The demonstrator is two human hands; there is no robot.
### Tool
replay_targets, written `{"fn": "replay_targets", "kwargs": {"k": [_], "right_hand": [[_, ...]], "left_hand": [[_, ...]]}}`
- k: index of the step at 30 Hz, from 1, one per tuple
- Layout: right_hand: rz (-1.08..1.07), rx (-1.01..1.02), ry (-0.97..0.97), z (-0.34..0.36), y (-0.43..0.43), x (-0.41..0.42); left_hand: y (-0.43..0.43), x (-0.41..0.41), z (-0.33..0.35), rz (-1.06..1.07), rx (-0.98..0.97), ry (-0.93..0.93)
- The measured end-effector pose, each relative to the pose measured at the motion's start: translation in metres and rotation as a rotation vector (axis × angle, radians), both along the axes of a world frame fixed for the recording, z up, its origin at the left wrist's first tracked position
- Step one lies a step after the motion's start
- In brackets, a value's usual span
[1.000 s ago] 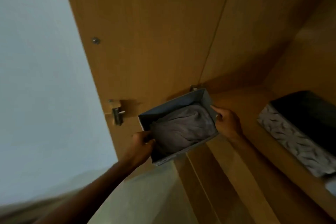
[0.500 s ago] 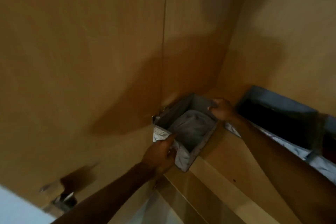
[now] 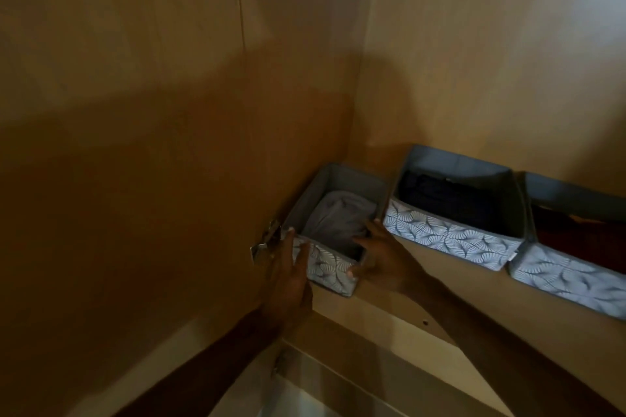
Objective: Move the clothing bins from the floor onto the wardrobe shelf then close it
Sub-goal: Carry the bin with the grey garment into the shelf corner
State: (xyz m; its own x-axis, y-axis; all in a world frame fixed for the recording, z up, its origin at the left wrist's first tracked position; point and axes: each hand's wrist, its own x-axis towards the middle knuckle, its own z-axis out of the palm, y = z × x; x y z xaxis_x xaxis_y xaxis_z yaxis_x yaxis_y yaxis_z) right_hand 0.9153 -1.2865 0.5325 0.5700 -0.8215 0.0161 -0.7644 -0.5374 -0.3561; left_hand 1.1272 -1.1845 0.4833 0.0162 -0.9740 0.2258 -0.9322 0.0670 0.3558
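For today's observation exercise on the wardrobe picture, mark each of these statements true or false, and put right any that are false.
1. Three patterned bins stand on the shelf. True.
2. The left bin holds a grey garment. True.
3. The middle bin is empty. False: dark clothing lies in it.
4. Both hands are on the left bin. True: the left hand is at its left front corner, the right hand at its right front corner.
5. The left bin sits on the floor. False: it rests on the shelf, in the corner by the wardrobe's side wall.
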Motion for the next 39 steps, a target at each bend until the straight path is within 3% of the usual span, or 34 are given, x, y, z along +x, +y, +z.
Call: {"fn": "replay_targets", "kwargs": {"k": [10, 17, 21, 39], "right_hand": [[-0.154, -0.055, -0.011, 0.002, -0.021, 0.009], [-0.206, -0.336, 0.329, 0.005, -0.058, 0.01], [-0.225, -0.396, 0.36, 0.003, -0.083, 0.01], [-0.265, -0.305, 0.307, -0.007, -0.156, -0.004]], "left_hand": [[-0.062, 0.015, 0.013, -0.07, 0.074, -0.094], [-0.105, 0.01, 0.014, -0.08, 0.1, -0.045], [-0.136, 0.006, 0.013, -0.085, 0.099, -0.076], [-0.215, -0.005, 0.01, -0.092, 0.139, -0.086]]}}
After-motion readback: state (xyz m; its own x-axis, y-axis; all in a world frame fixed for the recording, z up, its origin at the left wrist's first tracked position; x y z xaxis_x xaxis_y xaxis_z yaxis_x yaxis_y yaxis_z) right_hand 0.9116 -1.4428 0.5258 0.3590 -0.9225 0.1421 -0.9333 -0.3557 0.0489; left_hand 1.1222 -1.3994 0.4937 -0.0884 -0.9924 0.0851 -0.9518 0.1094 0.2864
